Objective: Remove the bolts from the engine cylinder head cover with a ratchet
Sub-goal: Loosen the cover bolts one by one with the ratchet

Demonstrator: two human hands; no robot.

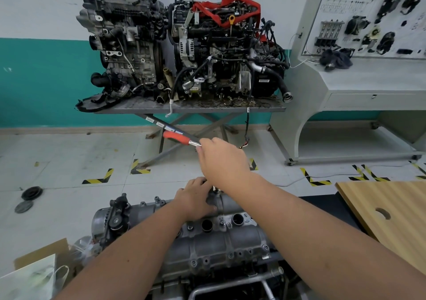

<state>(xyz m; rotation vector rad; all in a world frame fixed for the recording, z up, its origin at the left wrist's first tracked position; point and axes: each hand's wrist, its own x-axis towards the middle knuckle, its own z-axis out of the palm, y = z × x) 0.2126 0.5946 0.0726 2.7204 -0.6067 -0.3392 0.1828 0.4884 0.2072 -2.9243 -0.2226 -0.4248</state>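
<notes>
The grey aluminium cylinder head cover (221,244) lies low in the middle of the view, with several bolts (193,263) along its near edge. My right hand (221,161) grips the head end of a ratchet (178,137), whose red handle sticks out up and to the left. The ratchet's head and socket are hidden under that hand, above the far edge of the cover. My left hand (196,198) rests on the cover's far side, its fingers by a bolt (216,192) standing just below the right hand.
Two complete engines (175,46) sit on a scissor lift table (191,108) ahead. A grey training panel (368,23) stands at the right. A wooden board with a hole (391,212) lies at right, a cardboard box and plastic bag (41,267) at lower left, round parts (31,193) on the floor.
</notes>
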